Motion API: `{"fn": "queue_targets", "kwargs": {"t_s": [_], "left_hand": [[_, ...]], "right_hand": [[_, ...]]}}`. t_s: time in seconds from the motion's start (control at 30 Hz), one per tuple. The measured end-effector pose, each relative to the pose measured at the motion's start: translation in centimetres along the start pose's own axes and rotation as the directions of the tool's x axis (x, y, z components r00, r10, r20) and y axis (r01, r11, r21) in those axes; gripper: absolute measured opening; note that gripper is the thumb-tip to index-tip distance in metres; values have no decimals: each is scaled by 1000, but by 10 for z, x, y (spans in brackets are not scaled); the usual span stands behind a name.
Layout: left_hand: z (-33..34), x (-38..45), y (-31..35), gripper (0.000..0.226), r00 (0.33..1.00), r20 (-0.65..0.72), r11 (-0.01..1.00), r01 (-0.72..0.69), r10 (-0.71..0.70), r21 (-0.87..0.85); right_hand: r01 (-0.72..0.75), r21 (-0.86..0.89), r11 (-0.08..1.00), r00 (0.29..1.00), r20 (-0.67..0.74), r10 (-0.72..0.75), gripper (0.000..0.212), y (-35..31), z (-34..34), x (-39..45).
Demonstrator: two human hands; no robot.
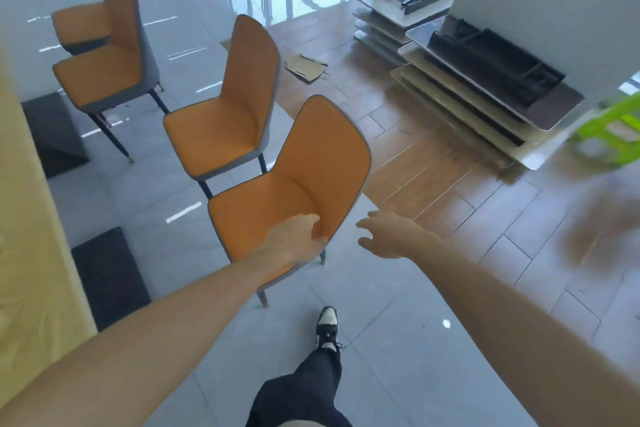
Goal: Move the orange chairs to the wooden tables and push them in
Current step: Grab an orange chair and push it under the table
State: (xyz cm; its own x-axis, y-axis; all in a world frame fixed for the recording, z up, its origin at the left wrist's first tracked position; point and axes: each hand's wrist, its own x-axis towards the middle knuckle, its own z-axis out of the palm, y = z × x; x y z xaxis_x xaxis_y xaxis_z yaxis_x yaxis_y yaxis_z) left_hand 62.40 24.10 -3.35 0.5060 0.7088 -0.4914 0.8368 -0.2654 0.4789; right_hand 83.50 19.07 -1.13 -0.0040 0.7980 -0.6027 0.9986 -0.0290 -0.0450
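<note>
The nearest chair [291, 184], orange-padded with a grey shell and dark thin legs, stands on the grey tiles, its seat edge gripped by the left hand [294, 239] while the right hand [388, 236] hovers just beside it, fingers spread and empty.

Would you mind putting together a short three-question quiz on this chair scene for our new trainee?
1. True or false: the left hand grips the nearest orange chair at the side edge of its seat.
2. Multiple choice: the right hand is A) gripping the chair's backrest, B) open beside the chair, holding nothing, C) resting on the stacked tabletops.
3. How many orange chairs are visible?

Key
1. True.
2. B.
3. Four: the nearest, the middle chair, and two farther chairs at the upper left.
</note>
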Motion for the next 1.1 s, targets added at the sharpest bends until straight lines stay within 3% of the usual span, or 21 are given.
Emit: {"fn": "queue_targets", "kwargs": {"t_s": [0.3,0.47,0.63,0.83,0.93,1.03,1.1], "left_hand": [[-46,141,70,81,972,-180,985,133,-151,-107],[-73,208,82,83,901,-292,945,284,-320,-160],[-80,263,97,82,746,-373,828,433,-551,-357],[-60,294,126,80,439,-401,594,568,-804,-569],[-50,312,129,85,278,-350,445,630,-895,-637],[-50,337,132,83,256,-199,306,504,-946,-807],[-50,354,132,80,253,-180,278,435,-950,-856]], "right_hand": [[151,-80,985,976,-148,-162,56,116,-105,113],[306,-177,935,912,-229,-341,66,152,-158,192],[515,-314,798,774,-231,-590,73,170,-207,270],[731,-411,544,572,-64,-818,62,170,-246,328],[815,-347,463,514,65,-855,57,155,-262,352],[868,-342,360,433,165,-886,64,139,-264,382],[885,-349,310,396,213,-893,58,131,-260,406]]}}
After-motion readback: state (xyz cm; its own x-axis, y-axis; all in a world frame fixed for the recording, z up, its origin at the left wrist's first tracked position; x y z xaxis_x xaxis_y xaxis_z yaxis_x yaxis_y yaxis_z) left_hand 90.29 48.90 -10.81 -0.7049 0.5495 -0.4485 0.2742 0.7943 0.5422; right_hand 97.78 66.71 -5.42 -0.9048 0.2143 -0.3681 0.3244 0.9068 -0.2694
